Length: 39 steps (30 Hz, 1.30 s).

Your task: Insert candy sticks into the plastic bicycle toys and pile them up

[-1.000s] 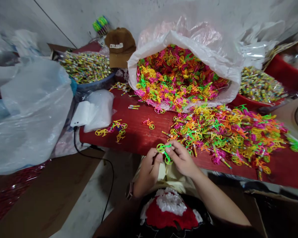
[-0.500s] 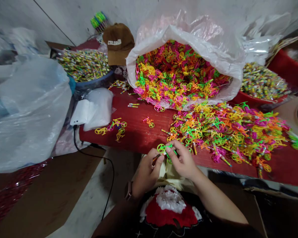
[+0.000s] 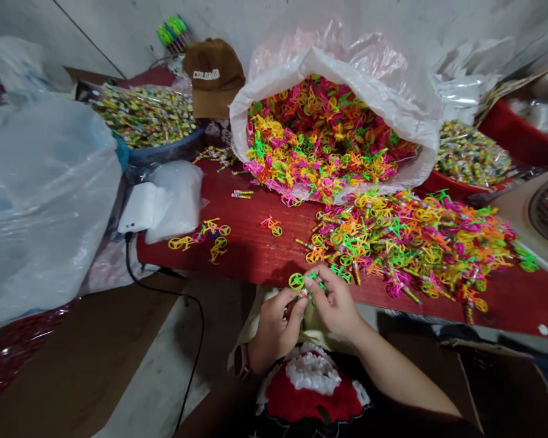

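Observation:
Just past the table's front edge, my right hand (image 3: 337, 302) pinches a small green plastic toy bicycle (image 3: 296, 281) between thumb and fingers. One yellow-green wheel sticks out to the left, and the fingers cover much of the frame. Close against it, my left hand (image 3: 278, 323) is closed on a slim printed tube (image 3: 303, 294), whose pale end shows at the fingertips beside the bicycle. Whether the two pieces are joined I cannot tell. To the right lies a heap of colourful toy bicycles with printed tubes (image 3: 406, 243) on the red table (image 3: 256, 255).
Behind, a white sack (image 3: 242, 115) spills toy bicycles. Tubes fill a blue basin (image 3: 164, 152) at left and a red basin (image 3: 456, 188) at right. A brown cap (image 3: 217, 76), white power bank (image 3: 137, 210) with black cable (image 3: 201, 316), and a few loose bicycles (image 3: 218, 248) lie around.
The tube's end in my left hand has come up beside the green bicycle. My right hand has shifted slightly, and less of the bicycle shows below the fingers. The view has turned a little.

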Tool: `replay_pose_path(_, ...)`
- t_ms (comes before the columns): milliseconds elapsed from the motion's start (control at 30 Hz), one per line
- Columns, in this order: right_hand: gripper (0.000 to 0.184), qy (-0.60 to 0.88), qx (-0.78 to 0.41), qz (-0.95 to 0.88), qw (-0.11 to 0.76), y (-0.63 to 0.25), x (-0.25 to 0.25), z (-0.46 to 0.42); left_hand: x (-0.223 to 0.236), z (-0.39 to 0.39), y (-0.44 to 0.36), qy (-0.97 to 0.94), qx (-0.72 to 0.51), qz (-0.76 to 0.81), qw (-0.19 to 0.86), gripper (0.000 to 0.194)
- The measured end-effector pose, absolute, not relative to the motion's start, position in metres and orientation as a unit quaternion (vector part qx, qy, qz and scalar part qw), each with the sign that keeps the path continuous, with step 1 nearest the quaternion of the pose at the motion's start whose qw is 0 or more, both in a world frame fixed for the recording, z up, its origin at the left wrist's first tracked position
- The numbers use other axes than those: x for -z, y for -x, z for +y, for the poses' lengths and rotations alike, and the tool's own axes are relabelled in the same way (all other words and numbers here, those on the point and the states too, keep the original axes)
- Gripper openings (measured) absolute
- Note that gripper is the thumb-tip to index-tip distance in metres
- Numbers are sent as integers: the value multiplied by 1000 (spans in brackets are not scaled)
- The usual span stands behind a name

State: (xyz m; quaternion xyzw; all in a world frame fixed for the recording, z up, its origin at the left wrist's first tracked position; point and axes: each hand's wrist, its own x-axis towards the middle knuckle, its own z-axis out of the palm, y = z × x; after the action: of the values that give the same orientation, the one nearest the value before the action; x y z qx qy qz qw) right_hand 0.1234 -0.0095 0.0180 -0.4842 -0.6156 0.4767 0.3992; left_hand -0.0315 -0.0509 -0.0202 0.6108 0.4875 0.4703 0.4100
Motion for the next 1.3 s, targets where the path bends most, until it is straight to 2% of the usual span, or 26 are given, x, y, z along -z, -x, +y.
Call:
replay_pose_path(167, 31, 484, -463, -627, 398, -118, -22, 0, 23, -46, 33, -616, -488, 483, 387, 24)
replay_pose_path(300, 28, 502, -392, -679, 365, -144, -48, 33, 27, -34, 38, -666, -454, 485, 340, 45)
replay_pose_path(367, 29, 552, -297, -678, 383, -170, -66, 56, 32, -28, 37, -698, -418, 493, 308, 73)
replay_pose_path(467, 32, 660, -54, -655, 365, -204, -89, 86, 42, -19, 24, -756, -348, 499, 243, 121)
replay_pose_path(533, 37, 692, 88, -632, 337, -206, -97, 99, 48, -13, 10, -781, -297, 511, 204, 134)
replay_pose_path(600, 41, 669, 140, -649, 336, -187, -97, 107, 51, -6, -4, -790, -258, 528, 175, 132)
replay_pose_path(667, 34, 598, 85, -732, 316, -150, -90, 114, 50, 1, -14, -797, -236, 531, 163, 125)
replay_pose_path(767, 28, 497, -91, -848, 158, -88, -65, 127, 46, 8, -19, -811, -223, 512, 172, 115)
replay_pose_path(800, 30, 500, -122, -851, 105, -71, -55, 132, 45, 9, -19, -815, -220, 505, 179, 112)
replay_pose_path(867, 39, 512, -143, -844, 75, -45, -36, 141, 44, 9, -17, -818, -215, 499, 190, 105)
replay_pose_path(967, 41, 523, -152, -834, 86, -28, -17, 151, 44, 7, -16, -816, -218, 497, 198, 111)
replay_pose_path(1033, 32, 522, -168, -831, 90, -26, -14, 156, 44, 5, -17, -813, -226, 499, 198, 126)
replay_pose_path(1100, 22, 516, -186, -830, 98, -30, -19, 157, 43, 5, -20, -809, -229, 506, 192, 132)
replay_pose_path(1233, 16, 481, -220, -837, 143, -55, -45, 141, 40, 8, -25, -801, -227, 521, 187, 118)
replay_pose_path(1300, 18, 453, -247, -837, 180, -76, -55, 122, 39, 10, -25, -799, -233, 516, 202, 117)
